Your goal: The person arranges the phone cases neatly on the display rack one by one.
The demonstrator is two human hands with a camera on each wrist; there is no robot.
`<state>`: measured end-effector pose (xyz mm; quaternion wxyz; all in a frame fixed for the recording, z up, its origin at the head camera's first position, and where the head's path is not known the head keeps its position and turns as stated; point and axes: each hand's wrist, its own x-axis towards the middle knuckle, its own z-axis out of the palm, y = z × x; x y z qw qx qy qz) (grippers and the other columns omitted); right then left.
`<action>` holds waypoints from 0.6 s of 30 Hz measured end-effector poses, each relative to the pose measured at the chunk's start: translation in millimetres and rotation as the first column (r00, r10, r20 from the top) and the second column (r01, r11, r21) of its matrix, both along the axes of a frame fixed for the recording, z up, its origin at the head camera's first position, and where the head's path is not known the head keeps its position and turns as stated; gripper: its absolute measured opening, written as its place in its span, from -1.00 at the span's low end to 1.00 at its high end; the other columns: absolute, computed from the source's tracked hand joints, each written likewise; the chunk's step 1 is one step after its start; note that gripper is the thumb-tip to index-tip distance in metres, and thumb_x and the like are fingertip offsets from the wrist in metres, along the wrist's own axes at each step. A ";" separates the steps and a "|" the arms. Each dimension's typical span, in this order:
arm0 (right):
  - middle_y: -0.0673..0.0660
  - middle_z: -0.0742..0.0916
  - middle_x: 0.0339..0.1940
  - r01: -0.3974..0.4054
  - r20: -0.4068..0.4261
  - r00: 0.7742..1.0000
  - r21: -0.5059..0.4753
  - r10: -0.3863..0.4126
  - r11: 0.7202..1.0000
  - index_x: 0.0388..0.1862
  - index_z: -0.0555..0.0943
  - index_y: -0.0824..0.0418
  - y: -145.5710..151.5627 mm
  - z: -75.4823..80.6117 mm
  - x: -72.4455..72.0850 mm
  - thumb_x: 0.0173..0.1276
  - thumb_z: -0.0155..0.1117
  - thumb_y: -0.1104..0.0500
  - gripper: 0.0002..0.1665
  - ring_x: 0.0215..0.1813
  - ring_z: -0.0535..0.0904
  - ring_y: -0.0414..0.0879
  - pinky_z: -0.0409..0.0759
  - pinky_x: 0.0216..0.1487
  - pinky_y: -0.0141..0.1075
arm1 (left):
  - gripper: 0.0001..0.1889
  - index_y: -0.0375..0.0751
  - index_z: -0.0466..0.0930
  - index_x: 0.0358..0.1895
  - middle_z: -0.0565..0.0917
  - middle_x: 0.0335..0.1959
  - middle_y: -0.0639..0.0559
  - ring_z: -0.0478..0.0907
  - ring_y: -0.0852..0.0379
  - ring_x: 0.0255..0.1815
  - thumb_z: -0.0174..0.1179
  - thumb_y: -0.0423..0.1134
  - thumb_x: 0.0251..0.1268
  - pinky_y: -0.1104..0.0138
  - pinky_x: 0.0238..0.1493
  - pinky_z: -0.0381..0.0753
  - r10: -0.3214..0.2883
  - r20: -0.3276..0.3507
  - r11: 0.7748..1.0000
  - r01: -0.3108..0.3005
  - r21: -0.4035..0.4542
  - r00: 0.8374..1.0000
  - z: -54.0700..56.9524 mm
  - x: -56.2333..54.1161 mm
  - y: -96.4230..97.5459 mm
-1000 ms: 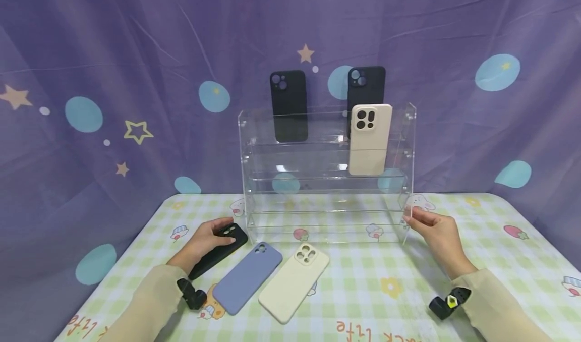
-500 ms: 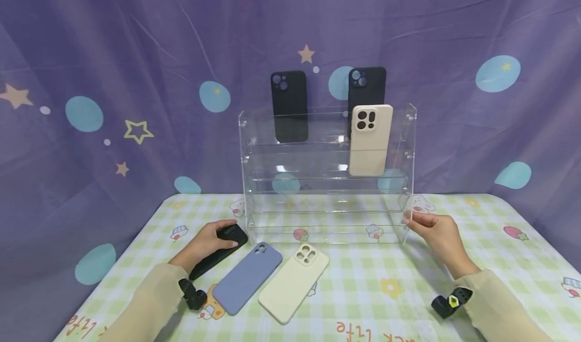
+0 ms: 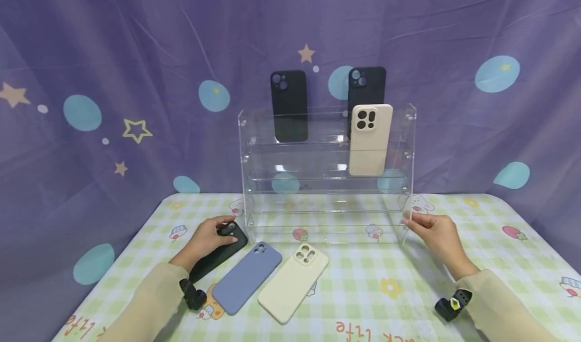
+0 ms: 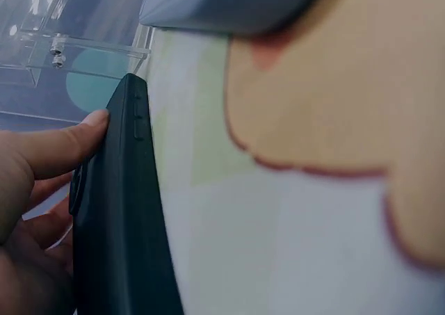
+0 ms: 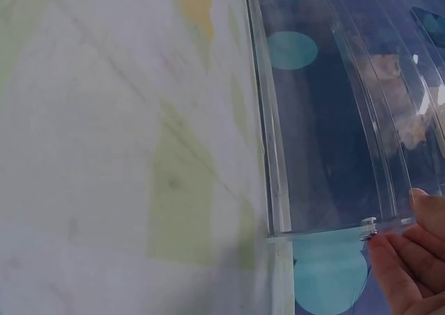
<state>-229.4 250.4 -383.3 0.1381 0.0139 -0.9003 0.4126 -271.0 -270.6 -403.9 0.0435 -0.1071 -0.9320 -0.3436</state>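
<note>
In the head view my left hand point(image 3: 208, 240) holds a black phone case point(image 3: 218, 255) on the table by its camera-cutout end. The left wrist view shows the thumb point(image 4: 68, 148) against the case's back, with the other fingers curled at its far side. My right hand point(image 3: 437, 236) pinches the lower right side panel of a clear acrylic tiered stand point(image 3: 327, 220), by a small metal fastener point(image 5: 368, 226). Two dark phone cases, one at left point(image 3: 289, 107) and one at right point(image 3: 374, 87), stand on the top tier. A cream case point(image 3: 369, 143) with black-ringed camera openings leans one tier lower.
A blue-grey phone case point(image 3: 247, 279) lies right of the black one, angled the same way. Beside it lies a pale yellow case point(image 3: 294, 284). The table wears a green checked cloth point(image 3: 363, 291), and a purple curtain point(image 3: 150, 54) hangs behind the stand.
The black case under my left hand has shifted slightly, its camera cutouts less distinct half a second ago and showing again now. My right hand stays at the stand's side.
</note>
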 end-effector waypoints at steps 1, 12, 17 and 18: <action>0.26 0.68 -0.02 0.001 -0.003 1.000 0.004 -0.001 1.000 -0.04 0.67 0.33 0.0 -0.1 0.0 0.31 0.25 -0.08 -0.50 -0.01 0.60 -0.14 0.47 -0.29 -0.64 | -0.45 -0.40 0.50 0.16 0.58 0.07 -0.29 0.52 -0.24 0.06 0.39 -0.33 0.03 -0.03 0.07 0.49 0.011 -0.008 1.000 -0.011 0.000 1.000 0.5 0.4 0.6; 0.30 0.68 -0.07 -0.005 -0.027 1.000 0.012 0.006 1.000 -0.04 0.65 0.38 -1.3 -1.9 0.4 0.31 0.27 -0.03 -0.51 0.04 0.58 0.16 0.48 -0.32 -0.64 | -0.65 -0.41 0.64 -0.02 0.68 -0.11 -0.24 0.60 -0.15 -0.05 0.32 -0.29 0.13 0.10 -0.08 0.60 0.126 0.037 0.990 -0.128 0.066 0.991 8.6 5.1 1.0; 0.28 0.69 -0.06 -0.013 -0.034 0.999 0.012 0.013 1.000 -0.06 0.66 0.37 -0.8 -2.5 0.6 0.32 0.26 -0.03 -0.53 0.07 0.57 0.17 0.46 -0.30 -0.66 | -0.62 -0.43 0.62 0.00 0.70 -0.13 -0.21 0.60 -0.07 -0.06 0.33 -0.29 0.13 0.29 -0.15 0.61 0.108 0.091 0.978 -0.123 0.170 0.990 13.1 6.9 -3.7; 0.28 0.69 -0.06 -0.015 -0.035 0.999 0.011 0.016 1.000 -0.06 0.66 0.36 -0.6 -2.7 0.2 0.32 0.26 -0.03 -0.53 0.08 0.57 0.17 0.45 -0.29 -0.66 | -0.60 -0.45 0.60 0.01 0.70 -0.14 -0.20 0.60 -0.02 -0.07 0.33 -0.29 0.13 0.34 -0.16 0.60 0.101 0.103 0.973 -0.120 0.198 0.990 14.5 7.0 -4.8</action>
